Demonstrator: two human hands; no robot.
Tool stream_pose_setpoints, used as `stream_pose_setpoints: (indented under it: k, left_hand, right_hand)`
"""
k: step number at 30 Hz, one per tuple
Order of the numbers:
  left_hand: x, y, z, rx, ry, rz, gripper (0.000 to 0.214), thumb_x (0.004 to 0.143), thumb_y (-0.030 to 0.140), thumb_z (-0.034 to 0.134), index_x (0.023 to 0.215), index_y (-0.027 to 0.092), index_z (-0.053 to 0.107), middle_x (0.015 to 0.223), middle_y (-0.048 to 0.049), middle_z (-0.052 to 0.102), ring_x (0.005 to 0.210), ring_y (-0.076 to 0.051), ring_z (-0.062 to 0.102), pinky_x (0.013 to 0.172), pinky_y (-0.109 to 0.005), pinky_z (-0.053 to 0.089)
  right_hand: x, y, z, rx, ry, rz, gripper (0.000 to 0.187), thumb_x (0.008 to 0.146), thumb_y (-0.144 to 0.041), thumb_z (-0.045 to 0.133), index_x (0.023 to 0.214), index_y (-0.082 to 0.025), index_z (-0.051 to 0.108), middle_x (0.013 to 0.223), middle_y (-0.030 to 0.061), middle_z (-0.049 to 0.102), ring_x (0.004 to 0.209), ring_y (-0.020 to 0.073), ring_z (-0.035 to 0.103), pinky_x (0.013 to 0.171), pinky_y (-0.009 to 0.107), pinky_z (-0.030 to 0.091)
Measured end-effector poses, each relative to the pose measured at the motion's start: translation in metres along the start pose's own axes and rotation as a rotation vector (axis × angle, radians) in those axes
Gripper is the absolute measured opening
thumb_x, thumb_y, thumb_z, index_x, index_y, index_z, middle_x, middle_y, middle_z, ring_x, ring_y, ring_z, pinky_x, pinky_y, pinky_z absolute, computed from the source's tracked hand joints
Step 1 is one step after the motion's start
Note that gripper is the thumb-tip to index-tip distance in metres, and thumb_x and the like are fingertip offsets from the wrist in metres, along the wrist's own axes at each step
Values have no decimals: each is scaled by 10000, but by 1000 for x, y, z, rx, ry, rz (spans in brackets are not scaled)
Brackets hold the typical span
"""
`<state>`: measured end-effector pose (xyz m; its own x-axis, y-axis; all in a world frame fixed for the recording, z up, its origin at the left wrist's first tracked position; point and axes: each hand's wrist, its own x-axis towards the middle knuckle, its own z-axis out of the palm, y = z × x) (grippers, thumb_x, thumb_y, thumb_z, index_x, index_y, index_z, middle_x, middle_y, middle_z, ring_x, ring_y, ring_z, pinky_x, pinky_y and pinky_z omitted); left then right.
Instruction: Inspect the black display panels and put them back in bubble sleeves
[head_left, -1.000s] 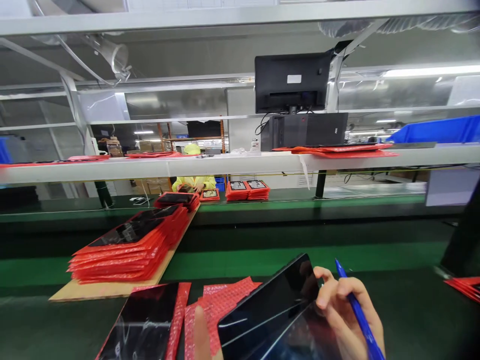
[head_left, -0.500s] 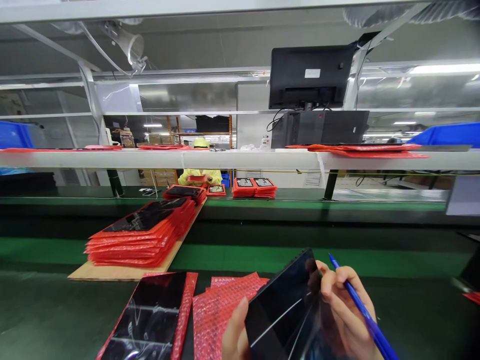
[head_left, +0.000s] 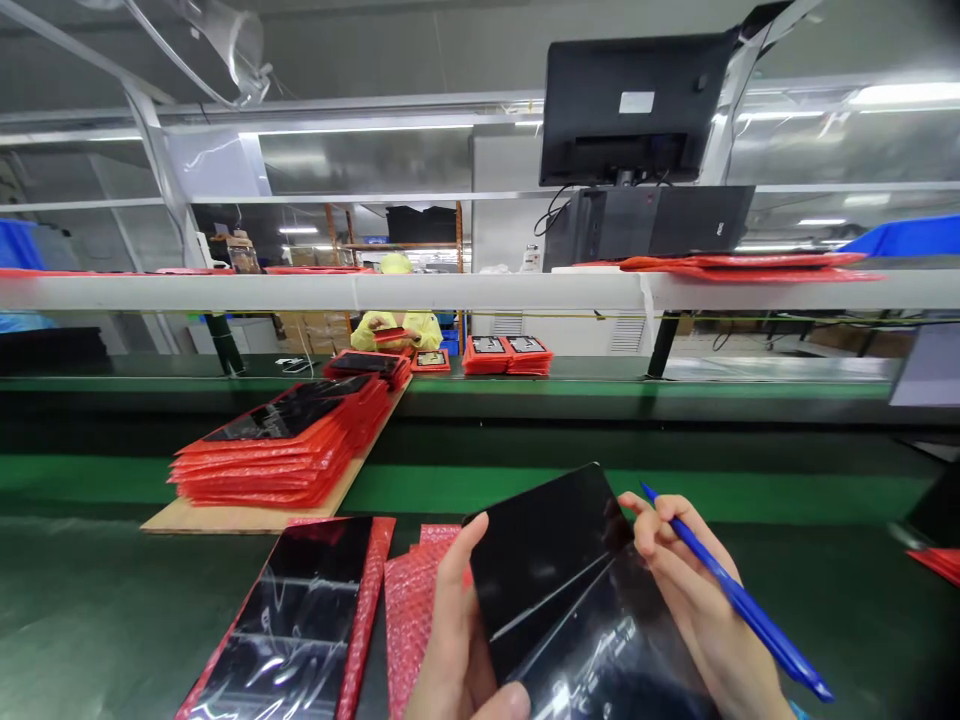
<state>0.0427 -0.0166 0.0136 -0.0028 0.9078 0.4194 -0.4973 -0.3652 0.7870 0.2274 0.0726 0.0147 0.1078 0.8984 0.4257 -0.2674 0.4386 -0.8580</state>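
A glossy black screen panel [head_left: 544, 545], tilted up towards me, is gripped along its left edge by my left hand [head_left: 454, 630], the thumb lying at its side. Clear film [head_left: 592, 640] seems to cover its lower part, with a slanting bright edge across the surface. My right hand [head_left: 701, 600] is closed around a blue pen [head_left: 742, 605], its fingertips at the panel's right edge; whether they also pinch the film I cannot tell. Left of the panel, red bubble-wrap bags [head_left: 416, 595] lie on the bench beside another film-covered black panel [head_left: 300, 610] resting on red bubble wrap.
A tall stack of red bubble bags [head_left: 262, 470] with dark panels stands on a cardboard sheet [head_left: 202, 517] at the left. Beyond the green bench runs a white shelf rail [head_left: 480, 292]. A co-worker in yellow [head_left: 427, 328] handles a red item at the back.
The panel has turned to face me more and rises further into view, its film showing more plainly. My left hand has come higher along its edge. The pen stays in my right hand.
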Motion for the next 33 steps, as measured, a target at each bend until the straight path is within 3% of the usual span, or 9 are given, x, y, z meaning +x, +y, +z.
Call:
stream_pose_setpoints:
  k: [3, 7, 9, 13, 17, 21, 24, 28, 33]
  left_hand:
    - [2, 1, -3, -70, -60, -24, 733, 749, 444, 634, 1398, 353, 305, 1354, -74, 511, 1278, -329, 430, 1068, -514, 259]
    - [5, 3, -7, -201, -59, -139, 753, 682, 438, 662, 1354, 428, 321, 1258, -23, 578, 1149, -310, 539, 913, -487, 431]
    - [7, 5, -8, -238, 22, -209, 669, 701, 409, 655, 1306, 441, 370, 1122, 2, 646, 998, -262, 620, 806, -402, 487]
    - [13, 11, -3, -192, 303, -284, 424, 822, 449, 567, 1226, 357, 474, 846, 11, 674, 733, -169, 649, 665, -271, 482]
    - [18, 12, 2, -143, 396, -217, 295, 824, 428, 578, 1091, 302, 578, 981, 3, 671, 888, -174, 632, 754, -255, 476]
    - [19, 11, 1, -98, 432, -185, 330, 752, 364, 678, 1075, 312, 634, 1085, 35, 658, 932, -131, 612, 748, -177, 456]
    - [16, 14, -4, -170, 347, -235, 509, 705, 268, 702, 1195, 339, 585, 1093, 35, 669, 935, -125, 608, 781, -176, 446]
    - [12, 18, -9, -174, 137, -358, 739, 721, 186, 648, 1361, 438, 375, 1093, 37, 665, 632, -74, 551, 585, -190, 413]
    - [14, 18, -12, -186, 31, -349, 825, 720, 172, 603, 1401, 479, 253, 1266, 53, 553, 782, -84, 572, 722, -216, 427]
  right_hand:
    - [1, 2, -2, 88, 30, 38, 227, 666, -293, 770, 756, -263, 563, 636, -14, 502, 1115, 239, 481, 960, 392, 410]
    - [3, 3, -2, 268, 28, 26, 184, 693, -212, 742, 709, -237, 561, 643, -19, 457, 1113, 207, 459, 1022, 459, 415]
    - [2, 3, -1, 351, 49, 12, 176, 692, -194, 738, 747, -238, 578, 621, -33, 421, 1069, 193, 483, 1028, 474, 423]
    - [-2, 1, 0, 390, 115, 2, 186, 682, -208, 744, 787, -248, 596, 618, -44, 384, 1031, 193, 510, 1014, 487, 436]
    - [-8, -2, 2, 337, 160, 31, 219, 644, -226, 767, 782, -258, 600, 619, -35, 403, 1081, 230, 514, 991, 472, 437]
    - [-8, -2, 2, 315, 179, 64, 254, 606, -193, 774, 767, -266, 592, 635, -31, 430, 1099, 233, 522, 1011, 446, 414]
    - [-4, -5, 2, 339, 229, 98, 253, 577, -196, 775, 745, -267, 600, 607, -39, 453, 1037, 233, 562, 993, 466, 436]
    - [5, -7, 2, 424, 308, 189, 271, 546, -188, 760, 770, -257, 624, 644, -42, 578, 901, 205, 613, 968, 487, 464]
    - [12, -2, 2, 532, 333, 300, 343, 462, -91, 722, 730, -240, 568, 534, -100, 516, 811, 161, 625, 1022, 417, 412]
